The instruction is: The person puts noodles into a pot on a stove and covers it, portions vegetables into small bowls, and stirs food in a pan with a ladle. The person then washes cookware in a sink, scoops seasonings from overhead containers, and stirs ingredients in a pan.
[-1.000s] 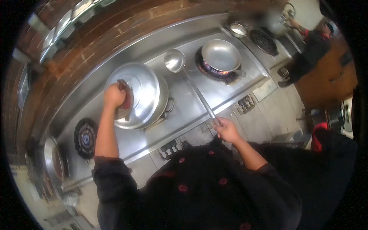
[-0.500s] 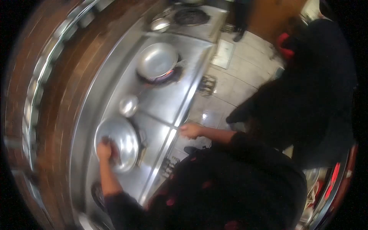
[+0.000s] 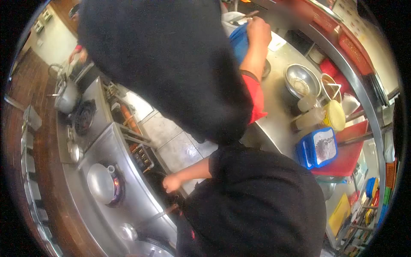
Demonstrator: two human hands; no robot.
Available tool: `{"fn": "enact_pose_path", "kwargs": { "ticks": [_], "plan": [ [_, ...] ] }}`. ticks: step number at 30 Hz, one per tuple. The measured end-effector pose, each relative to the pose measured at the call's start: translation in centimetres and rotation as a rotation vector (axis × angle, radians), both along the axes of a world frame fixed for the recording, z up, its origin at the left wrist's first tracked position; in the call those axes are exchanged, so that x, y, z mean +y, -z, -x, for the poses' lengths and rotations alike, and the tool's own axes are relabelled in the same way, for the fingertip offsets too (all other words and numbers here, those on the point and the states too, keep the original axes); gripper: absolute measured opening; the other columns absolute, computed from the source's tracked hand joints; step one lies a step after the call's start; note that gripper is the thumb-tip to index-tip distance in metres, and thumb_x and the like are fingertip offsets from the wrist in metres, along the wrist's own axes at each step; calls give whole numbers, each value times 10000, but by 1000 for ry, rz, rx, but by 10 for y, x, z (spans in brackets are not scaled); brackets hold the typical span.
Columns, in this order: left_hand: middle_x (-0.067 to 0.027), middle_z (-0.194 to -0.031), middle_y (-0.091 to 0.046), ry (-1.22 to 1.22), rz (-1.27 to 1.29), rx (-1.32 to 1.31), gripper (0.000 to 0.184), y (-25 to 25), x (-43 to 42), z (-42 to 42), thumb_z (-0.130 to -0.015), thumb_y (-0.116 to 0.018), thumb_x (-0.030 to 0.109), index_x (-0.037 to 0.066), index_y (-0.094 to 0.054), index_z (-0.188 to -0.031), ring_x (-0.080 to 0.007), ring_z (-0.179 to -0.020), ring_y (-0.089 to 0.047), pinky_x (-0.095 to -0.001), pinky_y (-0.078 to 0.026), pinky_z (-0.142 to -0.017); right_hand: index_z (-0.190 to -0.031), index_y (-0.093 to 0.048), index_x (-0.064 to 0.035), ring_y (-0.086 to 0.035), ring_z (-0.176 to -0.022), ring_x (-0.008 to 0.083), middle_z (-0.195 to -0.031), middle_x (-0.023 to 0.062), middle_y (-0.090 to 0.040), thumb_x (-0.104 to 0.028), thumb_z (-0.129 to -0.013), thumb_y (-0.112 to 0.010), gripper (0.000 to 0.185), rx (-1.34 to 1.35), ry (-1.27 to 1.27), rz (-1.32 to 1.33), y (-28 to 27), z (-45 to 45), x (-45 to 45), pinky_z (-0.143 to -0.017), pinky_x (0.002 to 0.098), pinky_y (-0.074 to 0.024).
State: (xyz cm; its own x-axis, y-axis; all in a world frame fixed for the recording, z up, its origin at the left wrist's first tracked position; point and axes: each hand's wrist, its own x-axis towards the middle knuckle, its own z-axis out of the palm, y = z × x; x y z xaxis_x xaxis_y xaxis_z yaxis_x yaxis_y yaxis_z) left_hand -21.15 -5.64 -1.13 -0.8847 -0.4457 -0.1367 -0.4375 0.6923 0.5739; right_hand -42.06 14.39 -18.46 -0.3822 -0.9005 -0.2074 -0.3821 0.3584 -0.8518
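Note:
My right hand (image 3: 172, 183) is curled closed beside the front edge of the steel stove (image 3: 137, 188). What it holds, if anything, is hidden. My left hand is out of the view. Below my right hand, a thin rod with a brown end (image 3: 171, 209) crosses the stove edge. At the bottom of the view, part of a large metal wok (image 3: 147, 249) shows, with a small shiny metal bowl (image 3: 127, 231) beside it. Farther up the stove, another wok (image 3: 100, 184) is tilted over a glowing burner (image 3: 116, 190).
A co-worker in black (image 3: 171, 64) stands close ahead, with a hand (image 3: 259, 32) over the counter (image 3: 274, 100) on the right. There stand metal bowls (image 3: 303, 79), a yellow tub (image 3: 335, 115), blue-rimmed containers (image 3: 323, 147) and a red board (image 3: 346, 158). A pot (image 3: 67, 96) stands far left.
The view has swung right, bringing the counter and the co-worker into the middle. My left hand, earlier in the large wok on something dark red, has left the view.

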Motion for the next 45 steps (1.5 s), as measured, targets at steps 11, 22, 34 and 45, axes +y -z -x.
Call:
{"fn": "enact_pose_path", "kwargs": {
  "ticks": [11,22,34,45],
  "plan": [
    [-154,-1147,-631,78,-326,34,415,8,0,40,-862,-646,137,-47,-556,-1224,-253,-1018,-600,-377,-465,-897,-726,-627,-25,-624,-616,214,-645,110,-624,-258,-808,-573,253,-247,255,12,-63,10,132,-610,389,-476],
    [-81,-1099,-647,387,-592,-108,366,21,83,55,-867,-650,128,-14,-585,-1198,-154,-957,-588,-304,-471,-836,-1018,-698,-37,-629,-757,143,-854,71,-678,-183,-874,-657,209,-299,344,651,-268,-39,222,-668,299,-498],
    [-62,-1006,-670,552,-747,-111,303,64,92,22,-867,-582,-11,1,-587,-1169,-156,-921,-630,-304,-497,-836,-1006,-694,-48,-589,-640,228,-851,144,-601,-120,-887,-626,155,-329,-396,1148,-406,-165,190,-546,323,-442],
    [-90,-948,-690,450,-681,-85,274,49,89,21,-831,-570,-43,-19,-606,-1102,-180,-898,-658,-319,-512,-846,-1040,-680,-58,-578,-611,220,-859,164,-571,-79,-897,-610,161,-468,-515,1092,-402,-148,164,-506,328,-422]
  ]
}}
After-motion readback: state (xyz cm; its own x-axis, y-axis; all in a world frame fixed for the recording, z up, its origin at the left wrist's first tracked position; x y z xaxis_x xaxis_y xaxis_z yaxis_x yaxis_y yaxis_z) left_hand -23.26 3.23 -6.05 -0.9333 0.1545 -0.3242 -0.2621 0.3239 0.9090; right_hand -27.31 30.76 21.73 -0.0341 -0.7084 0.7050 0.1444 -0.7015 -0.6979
